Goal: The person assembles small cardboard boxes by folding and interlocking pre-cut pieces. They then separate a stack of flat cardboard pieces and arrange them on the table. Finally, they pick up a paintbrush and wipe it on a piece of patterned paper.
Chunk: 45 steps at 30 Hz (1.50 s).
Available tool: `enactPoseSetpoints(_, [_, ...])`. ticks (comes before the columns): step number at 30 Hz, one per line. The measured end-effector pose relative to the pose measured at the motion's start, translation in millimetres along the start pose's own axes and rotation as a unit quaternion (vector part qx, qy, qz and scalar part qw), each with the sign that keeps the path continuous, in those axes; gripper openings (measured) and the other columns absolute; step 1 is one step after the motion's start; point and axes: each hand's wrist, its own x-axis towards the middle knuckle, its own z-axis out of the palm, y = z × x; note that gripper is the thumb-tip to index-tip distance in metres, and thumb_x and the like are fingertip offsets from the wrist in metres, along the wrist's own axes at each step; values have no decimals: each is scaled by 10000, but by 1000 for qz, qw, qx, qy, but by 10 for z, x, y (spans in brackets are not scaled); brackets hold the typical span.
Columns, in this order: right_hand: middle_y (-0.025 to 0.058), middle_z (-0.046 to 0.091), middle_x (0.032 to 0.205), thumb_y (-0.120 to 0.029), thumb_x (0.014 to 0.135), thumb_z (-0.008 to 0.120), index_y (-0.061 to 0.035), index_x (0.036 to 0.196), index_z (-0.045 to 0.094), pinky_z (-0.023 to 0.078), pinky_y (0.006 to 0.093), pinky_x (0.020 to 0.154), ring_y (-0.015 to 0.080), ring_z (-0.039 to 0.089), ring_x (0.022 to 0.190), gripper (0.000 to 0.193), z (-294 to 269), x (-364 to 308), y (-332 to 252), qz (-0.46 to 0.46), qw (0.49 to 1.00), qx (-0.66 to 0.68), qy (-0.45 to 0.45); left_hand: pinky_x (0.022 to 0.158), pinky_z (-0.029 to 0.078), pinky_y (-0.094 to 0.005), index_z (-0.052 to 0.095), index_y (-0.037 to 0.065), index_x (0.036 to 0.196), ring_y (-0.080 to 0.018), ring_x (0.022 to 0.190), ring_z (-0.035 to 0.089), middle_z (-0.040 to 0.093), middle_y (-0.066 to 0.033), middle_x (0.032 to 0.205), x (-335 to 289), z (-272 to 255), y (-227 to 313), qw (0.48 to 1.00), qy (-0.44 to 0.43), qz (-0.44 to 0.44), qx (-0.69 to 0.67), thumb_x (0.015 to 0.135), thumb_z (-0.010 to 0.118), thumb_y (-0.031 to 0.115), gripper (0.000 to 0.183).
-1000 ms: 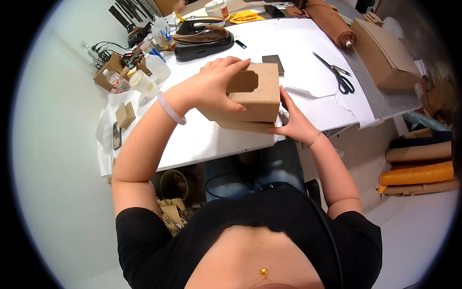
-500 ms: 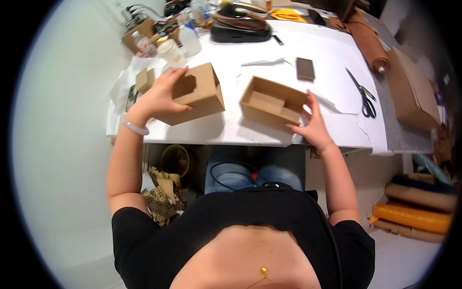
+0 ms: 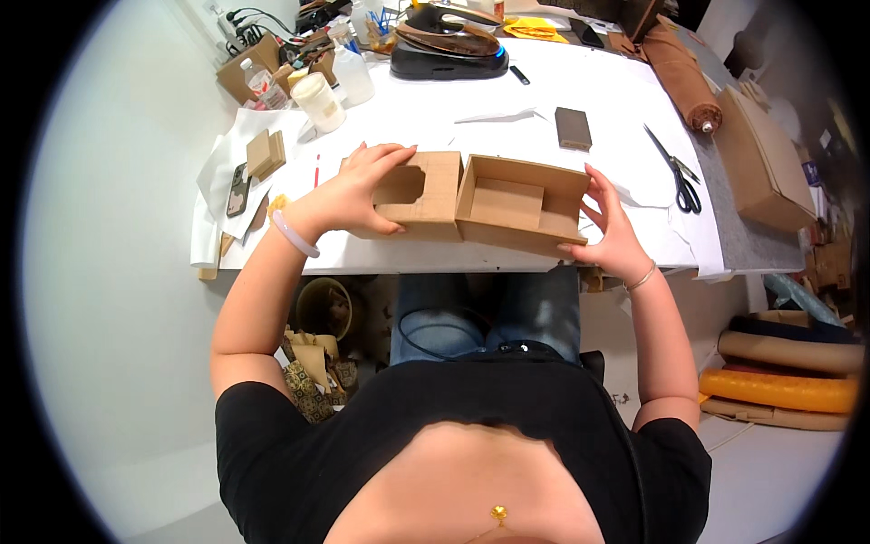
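Note:
My left hand (image 3: pixel 358 195) grips a brown cardboard box (image 3: pixel 439 186) that has a cut-out opening in its upper face, thumb on the near side and fingers over the far side. In my right hand (image 3: pixel 613 227) is the right end of an open-topped cardboard box (image 3: pixel 507 235), its hollow inside and a paler rectangle on its floor in view. The two boxes meet end to end above the table's near edge, the right one slightly tilted.
Black scissors (image 3: pixel 680 177) and a small dark block (image 3: pixel 573 129) lie on the white-covered table (image 3: pixel 417 118). Farther back stand an iron (image 3: pixel 449 50) on its base, a white jar (image 3: pixel 318 102) and a spray bottle (image 3: pixel 352 74). A phone (image 3: pixel 238 190) and stacked board pieces (image 3: pixel 265 154) are at left.
My left hand has brought its box rightward and turned it level, and the gap between the two boxes has closed. The right box has shifted slightly to the right.

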Motion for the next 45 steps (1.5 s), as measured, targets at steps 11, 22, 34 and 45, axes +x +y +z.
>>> enactPoseSetpoints(11, [161, 395, 1567, -106, 646, 886, -111, 1661, 243, 347, 535, 1277, 335, 376, 1517, 1202, -109, 3, -128, 5, 998, 50, 37, 1290, 201, -561, 374, 85, 1620, -412, 1474, 400, 431, -188, 1586, -28, 111, -135, 999, -21, -26, -20, 670, 925, 363, 1133])
enactPoseSetpoints(22, [141, 444, 1503, -486, 560, 977, -90, 1670, 233, 348, 574, 1249, 339, 422, 1489, 1393, 236, 17, -1016, -28, 997, 70, -14, 1305, 195, -432, 106, 37, 1698, -299, 1583, 286, 246, -207, 1726, -391, -68, 366, 927, 117, 107, -338, 595, 1014, 533, 1512])
enactPoseSetpoints(34, [240, 171, 1747, -582, 485, 1023, -93, 1708, 95, 202, 544, 1290, 363, 175, 1628, 1611, 1020, 854, -550, -71, 988, -87, -109, 1272, 264, -405, 226, -8, 1670, -255, 1546, 358, 372, -143, 1657, -2315, 303, 480, 751, 440, -186, -457, 655, 946, 353, 1296])
enactPoseSetpoints(45, [144, 390, 1647, -247, 641, 964, -93, 1697, 202, 334, 429, 1252, 312, 391, 1528, 1311, 1266, 1075, -35, 18, 988, 118, -99, 1248, 295, -389, 239, 53, 1681, -247, 1497, 411, 435, -120, 1607, -2569, 355, -226, 756, 406, -229, -460, 703, 938, 239, 1216])
